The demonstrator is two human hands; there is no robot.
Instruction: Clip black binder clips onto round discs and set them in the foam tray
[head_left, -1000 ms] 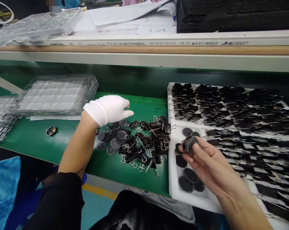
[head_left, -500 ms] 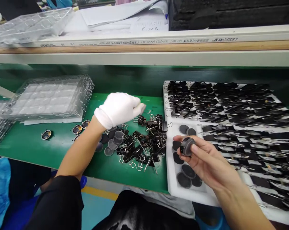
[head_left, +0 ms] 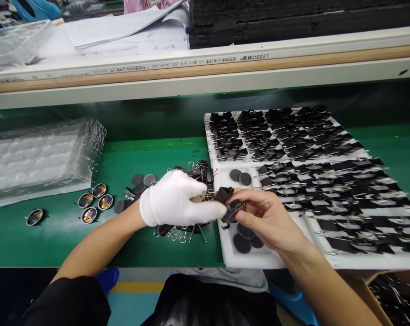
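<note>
My left hand (head_left: 180, 199), in a white glove, has its fingers closed around the wire handles of a black binder clip (head_left: 223, 194). My bare right hand (head_left: 267, 213) pinches a small round black part (head_left: 234, 209) between thumb and fingers. The clip is right up against this part, and the gloved fingertips reach its near side. Beneath and behind the glove spreads a heap of black binder clips (head_left: 182, 232) with silver handles, partly hidden. Dark round discs (head_left: 243, 243) lie in the white foam tray (head_left: 230, 258) below my right hand.
Rows of clipped black parts (head_left: 327, 181) fill the foam tray's right side. Loose discs (head_left: 137, 179) and several round parts with orange insides (head_left: 105, 202) lie on the green bench (head_left: 140, 253). Clear plastic trays (head_left: 38, 158) are stacked at left. A shelf edge (head_left: 191, 74) crosses above.
My left hand has come down and right from above the clip heap to the round part, bringing a binder clip. My right hand still holds the part, now turned. The view has shifted right.
</note>
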